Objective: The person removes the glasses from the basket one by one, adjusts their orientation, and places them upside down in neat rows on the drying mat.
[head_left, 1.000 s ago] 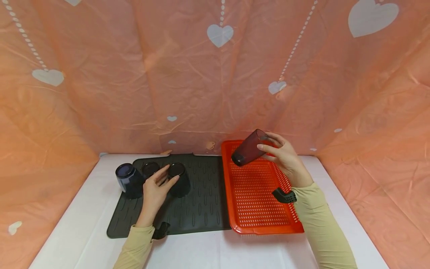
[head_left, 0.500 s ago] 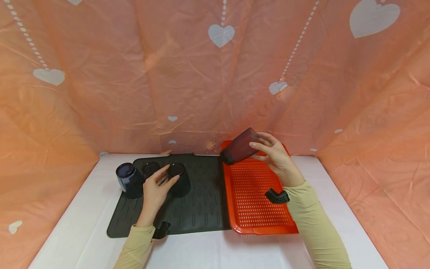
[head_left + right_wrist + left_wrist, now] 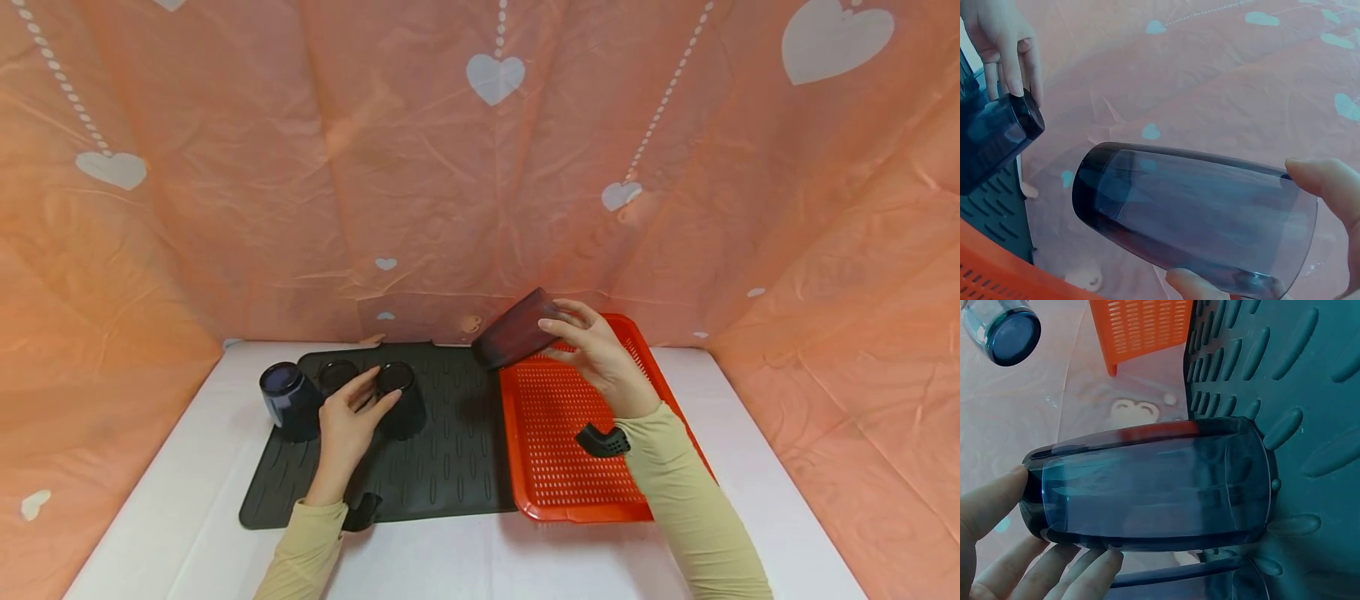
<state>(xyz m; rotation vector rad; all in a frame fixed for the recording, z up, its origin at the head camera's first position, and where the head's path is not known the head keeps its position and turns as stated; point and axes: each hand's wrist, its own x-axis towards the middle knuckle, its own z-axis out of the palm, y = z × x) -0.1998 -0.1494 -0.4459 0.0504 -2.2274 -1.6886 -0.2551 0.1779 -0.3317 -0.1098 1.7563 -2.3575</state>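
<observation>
My right hand [image 3: 603, 358] grips a dark purple-tinted drinking glass [image 3: 513, 332] by its rim end. This glass is tilted in the air, its thick base pointing left, above the seam between mat and basket. On the black ribbed mat [image 3: 453, 467], my left hand [image 3: 347, 429] holds a dark drinking glass [image 3: 405, 412] near its upturned base. In the left wrist view, the thumb [image 3: 991, 503] touches the base of that glass and the fingertips lie along its side. Two more upside-down glasses stand on the left: a bluish one [image 3: 292, 412] and another [image 3: 337, 375], partly hidden behind my left hand.
A red perforated plastic basket [image 3: 517, 450] stands at the right, against the mat's right edge. Mat and basket rest on a white table [image 3: 420, 558]. An orange curtain [image 3: 420, 183] with white hearts encloses the back and sides.
My right hand has moved left with its glass, from over the basket towards the mat, and the glass has tipped closer to horizontal. My left hand stays on its glass.
</observation>
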